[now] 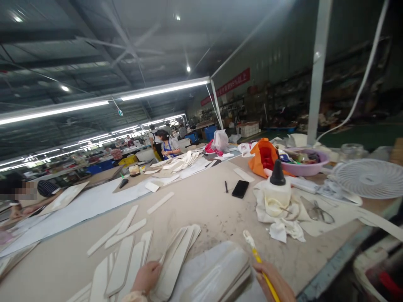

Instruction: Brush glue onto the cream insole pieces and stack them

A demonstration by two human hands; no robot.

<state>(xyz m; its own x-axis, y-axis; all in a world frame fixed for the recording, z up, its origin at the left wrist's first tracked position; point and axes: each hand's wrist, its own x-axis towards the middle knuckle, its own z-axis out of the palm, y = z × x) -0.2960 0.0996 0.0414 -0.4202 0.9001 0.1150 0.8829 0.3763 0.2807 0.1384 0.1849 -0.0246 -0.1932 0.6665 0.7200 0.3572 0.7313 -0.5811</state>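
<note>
My right hand (273,282) is closed round the yellow handle of a brush (258,259); its whitish, coated tip points up and away from me. My left hand (146,277) is closed at the near left edge of a fanned stack of long white strips (178,262) with rounded ends, pinching the edge. Between my hands lies a pile of wider white pieces (220,272) with a shiny, wet-looking top. More loose white strips (121,262) overlap to the left of my left hand.
Ahead on the right stand a white bottle with a black cone top (278,188), scissors (321,212), a purple basin (307,161), an orange bag (262,157) and a white fan (370,178). A black phone (240,189) lies mid-table. Another person (34,197) works at the left.
</note>
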